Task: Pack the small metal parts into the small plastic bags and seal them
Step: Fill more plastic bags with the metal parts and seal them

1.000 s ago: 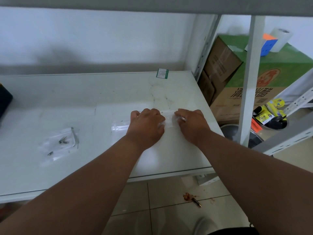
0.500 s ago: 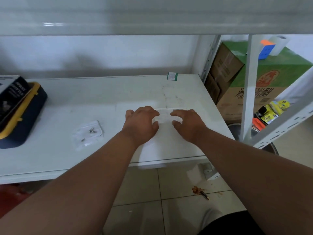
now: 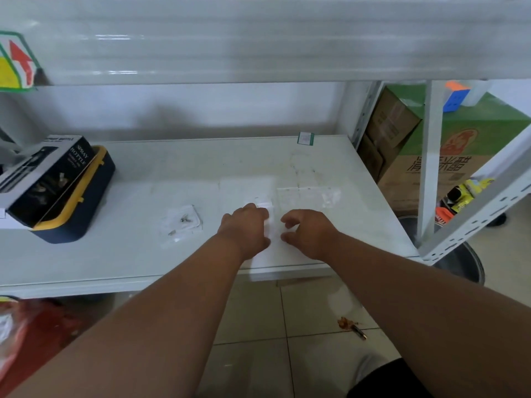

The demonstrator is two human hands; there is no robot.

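Note:
My left hand rests on the white shelf near its front edge, its fingers closed on a small clear plastic bag. Whether the bag holds anything cannot be seen. My right hand hovers just right of that bag with thumb and fingers curled and apart, holding nothing. To the left lies another clear bag with a few small metal parts in and around it. Further flat clear bags lie just beyond my right hand.
A spray-bottle box sits on a dark blue and yellow case at the shelf's left. An upper shelf hangs overhead. White uprights, a green carton and a round bin stand to the right.
My hands have drawn back toward the front edge and apart. The right hand has let go of the bag, which stays in the left. The view has tilted up and left.

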